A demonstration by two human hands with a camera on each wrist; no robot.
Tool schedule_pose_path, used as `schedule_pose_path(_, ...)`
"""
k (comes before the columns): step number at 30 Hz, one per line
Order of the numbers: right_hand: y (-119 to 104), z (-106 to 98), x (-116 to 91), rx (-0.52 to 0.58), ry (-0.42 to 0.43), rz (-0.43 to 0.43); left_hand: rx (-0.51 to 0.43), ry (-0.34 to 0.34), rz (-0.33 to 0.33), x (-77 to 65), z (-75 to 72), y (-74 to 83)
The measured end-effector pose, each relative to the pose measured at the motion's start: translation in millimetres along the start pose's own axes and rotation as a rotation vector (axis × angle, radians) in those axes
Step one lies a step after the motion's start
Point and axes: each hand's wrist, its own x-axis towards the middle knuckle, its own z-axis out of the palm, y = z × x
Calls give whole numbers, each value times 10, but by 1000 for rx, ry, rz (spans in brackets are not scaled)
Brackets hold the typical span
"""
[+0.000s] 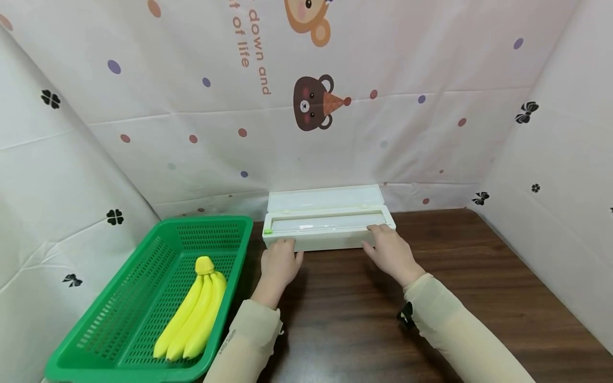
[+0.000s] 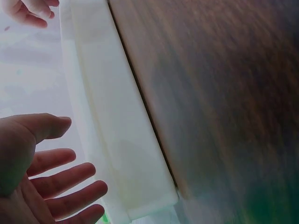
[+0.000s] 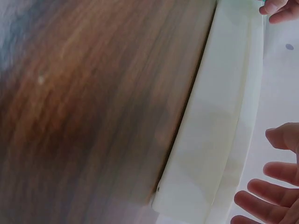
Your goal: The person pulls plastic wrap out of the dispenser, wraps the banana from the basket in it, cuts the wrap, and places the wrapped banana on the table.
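Note:
A white cling film dispenser stands on the table against the back cloth, its lid raised. Inside lies a pale roll, and a small green piece sits at the left end of its rim. My left hand is at the front left of the dispenser, fingers loosely extended in the left wrist view. By the front right corner is my right hand, its fingers spread apart in the right wrist view. Neither hand holds anything; whether the fingertips touch the box I cannot tell.
To the left stands a green plastic basket with a bunch of yellow bananas in it. Printed white cloth rises behind and on both sides of the dark wooden table.

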Motion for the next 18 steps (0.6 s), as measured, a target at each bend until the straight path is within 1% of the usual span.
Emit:
schedule_pose_path(2, 1, -10, 9, -2, 15, -5, -1, 10, -3, 15, 5, -11)
schedule_pose_path(5, 10, -15, 25, -5, 23, -11, -7, 2, -13, 35, 9, -24)
schedule_pose_path(15, 60, -4, 76, -11, 18, -20, -19, -76, -50, 103, -14, -29)
schedule_pose_path(18, 78, 4, 101, -7, 17, -16, -18, -77, -51, 136, -20, -22)
